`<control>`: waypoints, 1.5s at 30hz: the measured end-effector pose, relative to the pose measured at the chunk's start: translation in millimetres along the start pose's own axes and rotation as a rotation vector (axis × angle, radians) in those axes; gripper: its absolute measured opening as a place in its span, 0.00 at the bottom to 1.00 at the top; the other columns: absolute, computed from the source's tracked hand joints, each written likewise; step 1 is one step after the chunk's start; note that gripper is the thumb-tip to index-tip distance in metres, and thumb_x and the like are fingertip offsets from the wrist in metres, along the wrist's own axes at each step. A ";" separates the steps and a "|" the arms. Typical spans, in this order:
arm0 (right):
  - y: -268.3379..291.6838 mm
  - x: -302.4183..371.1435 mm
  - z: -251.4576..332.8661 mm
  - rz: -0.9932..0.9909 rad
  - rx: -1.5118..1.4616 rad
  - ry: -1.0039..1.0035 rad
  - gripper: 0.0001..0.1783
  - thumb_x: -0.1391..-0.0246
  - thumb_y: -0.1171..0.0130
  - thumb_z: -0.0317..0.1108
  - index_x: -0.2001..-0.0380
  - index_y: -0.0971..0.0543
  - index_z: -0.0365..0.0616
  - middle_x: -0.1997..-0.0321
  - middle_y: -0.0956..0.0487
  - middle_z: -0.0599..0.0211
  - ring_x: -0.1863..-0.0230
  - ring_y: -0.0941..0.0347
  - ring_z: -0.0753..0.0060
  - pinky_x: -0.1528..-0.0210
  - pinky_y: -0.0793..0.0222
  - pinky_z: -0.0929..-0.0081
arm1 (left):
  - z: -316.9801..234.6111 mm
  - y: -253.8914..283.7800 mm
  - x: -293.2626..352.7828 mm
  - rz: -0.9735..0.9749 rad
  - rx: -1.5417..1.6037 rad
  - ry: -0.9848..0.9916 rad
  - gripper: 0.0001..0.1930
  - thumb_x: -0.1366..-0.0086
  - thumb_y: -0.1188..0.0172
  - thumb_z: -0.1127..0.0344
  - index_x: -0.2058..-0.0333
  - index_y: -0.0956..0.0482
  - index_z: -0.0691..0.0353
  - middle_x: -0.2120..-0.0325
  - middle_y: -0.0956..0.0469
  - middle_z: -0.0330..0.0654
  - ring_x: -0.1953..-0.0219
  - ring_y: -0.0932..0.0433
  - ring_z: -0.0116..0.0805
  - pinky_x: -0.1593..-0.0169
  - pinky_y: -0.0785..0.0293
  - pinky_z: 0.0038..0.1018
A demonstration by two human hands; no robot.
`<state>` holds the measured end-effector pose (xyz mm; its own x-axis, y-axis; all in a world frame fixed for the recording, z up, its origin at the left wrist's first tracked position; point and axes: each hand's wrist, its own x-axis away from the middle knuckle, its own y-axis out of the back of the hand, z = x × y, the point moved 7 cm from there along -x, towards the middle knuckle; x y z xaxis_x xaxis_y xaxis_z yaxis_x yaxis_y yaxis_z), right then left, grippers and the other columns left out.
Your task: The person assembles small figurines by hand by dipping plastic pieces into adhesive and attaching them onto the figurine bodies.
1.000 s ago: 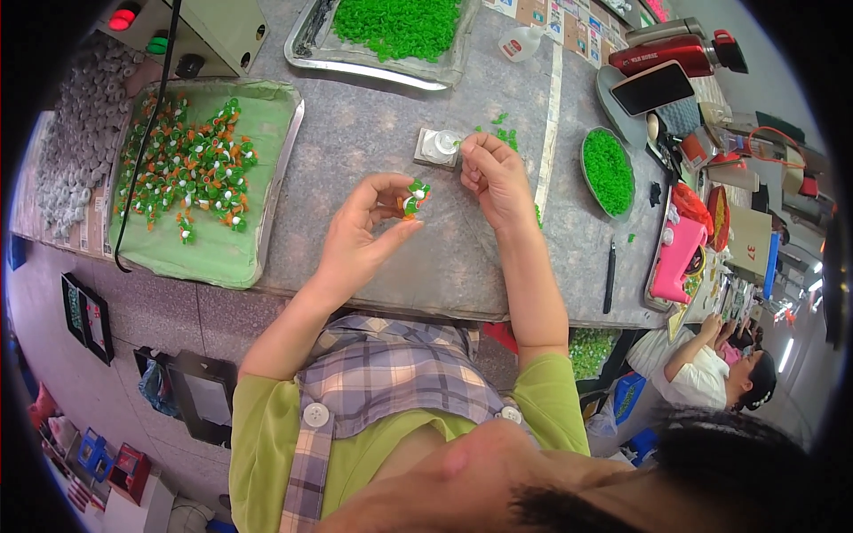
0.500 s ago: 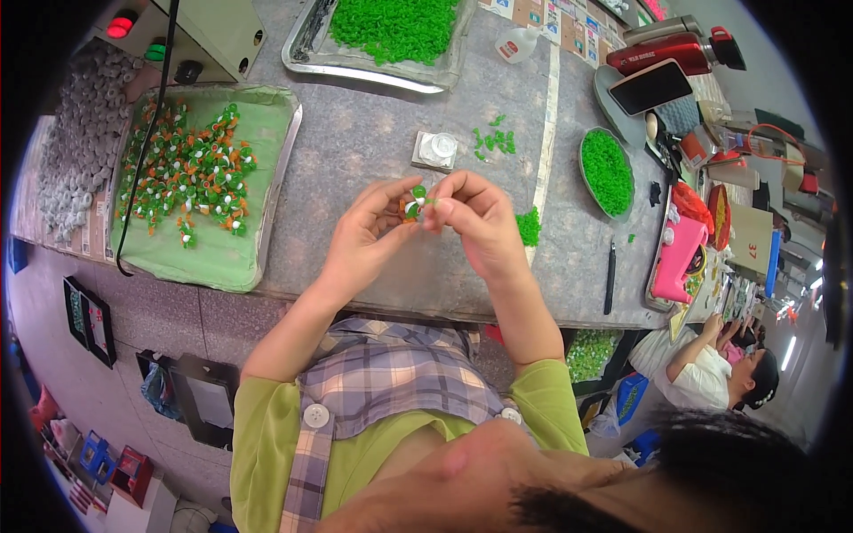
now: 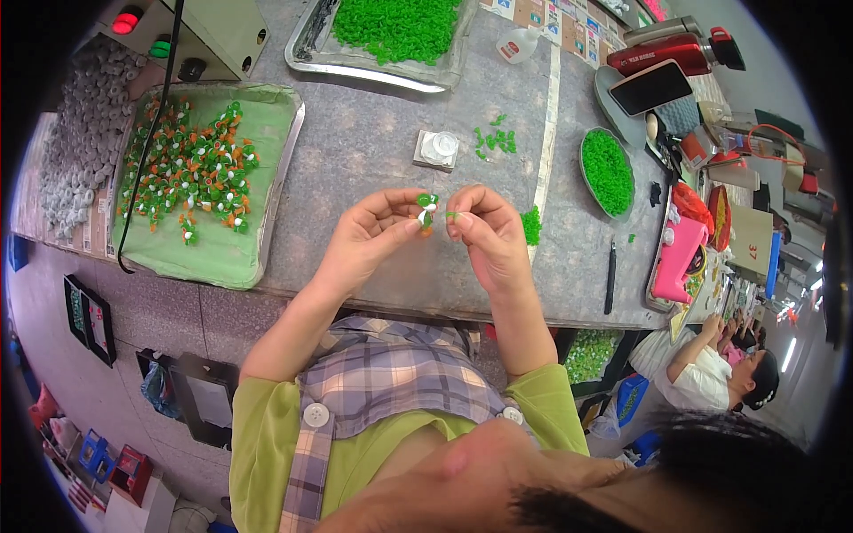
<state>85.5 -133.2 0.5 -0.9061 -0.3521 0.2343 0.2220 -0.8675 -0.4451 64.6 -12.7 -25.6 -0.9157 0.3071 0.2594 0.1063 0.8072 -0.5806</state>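
Over the near middle of the table, my left hand [image 3: 373, 235] pinches a small duck-like plastic figure [image 3: 427, 202] in green, white and orange between thumb and fingers. My right hand [image 3: 490, 238] is closed just to its right, with a tiny green plastic piece [image 3: 451, 214] between thumb and forefinger. A narrow gap separates that piece from the figure. Beyond the hands stands a small round white pot [image 3: 439, 145] on a pale square block. A few loose green pieces [image 3: 498, 140] lie behind it to the right, and a small green heap [image 3: 531, 226] sits beside my right hand.
On the left, a green-lined tray [image 3: 209, 266] bears many similar figures. A metal tray [image 3: 373, 75] of green pieces stands at the back. To the right are a plate [image 3: 584, 169] of green pieces, a black pen-like tool [image 3: 610, 280], a phone [image 3: 651, 87] and a squeeze bottle [image 3: 517, 44].
My hands have drawn slightly apart: the right has moved right and a little down with the green piece. The figure in my left hand has turned and shows more clearly.
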 end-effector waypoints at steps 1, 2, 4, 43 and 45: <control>2.9 1.1 -1.5 -0.014 -0.027 0.015 0.06 0.53 0.44 0.31 0.73 0.30 0.42 0.74 0.30 0.74 0.74 0.37 0.85 0.70 0.41 0.87 | -1.6 1.9 0.6 -0.023 -0.007 -0.026 0.17 0.43 0.48 0.74 0.54 0.34 0.68 0.62 0.28 0.43 0.60 0.28 0.27 0.55 0.32 0.22; 2.9 2.9 -4.1 -0.017 -0.026 0.016 0.06 0.53 0.44 0.31 0.73 0.30 0.42 0.74 0.30 0.74 0.74 0.37 0.85 0.70 0.41 0.87 | -1.2 0.9 0.4 -0.021 -0.007 -0.024 0.17 0.43 0.48 0.74 0.54 0.34 0.68 0.62 0.28 0.43 0.60 0.28 0.27 0.55 0.32 0.22; 0.9 4.8 -17.2 -0.034 -0.113 -0.075 0.07 0.53 0.43 0.33 0.73 0.29 0.43 0.75 0.31 0.76 0.75 0.39 0.87 0.73 0.44 0.88 | -4.4 -0.8 0.1 -0.021 -0.032 -0.074 0.17 0.43 0.48 0.75 0.54 0.35 0.68 0.61 0.29 0.43 0.59 0.29 0.27 0.55 0.32 0.22; 7.8 13.1 -23.5 -0.124 -0.062 0.002 0.06 0.52 0.46 0.30 0.73 0.31 0.42 0.75 0.33 0.79 0.73 0.42 0.89 0.69 0.46 0.88 | -17.8 -13.3 5.0 -0.141 -0.452 -0.332 0.13 0.48 0.44 0.76 0.61 0.28 0.64 0.67 0.27 0.39 0.62 0.26 0.27 0.58 0.29 0.22; 5.7 14.4 -22.5 -0.139 -0.064 0.003 0.06 0.53 0.45 0.30 0.73 0.31 0.42 0.75 0.33 0.79 0.73 0.42 0.89 0.69 0.46 0.88 | -15.0 -12.8 5.2 -0.148 -0.414 -0.331 0.14 0.48 0.44 0.76 0.60 0.28 0.63 0.67 0.28 0.39 0.63 0.26 0.27 0.58 0.28 0.22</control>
<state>65.5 -135.3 -18.1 -0.9277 -0.2287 0.2952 0.0708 -0.8839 -0.4623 64.4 -13.8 -5.2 -0.9983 0.0544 0.0194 0.0499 0.9810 -0.1873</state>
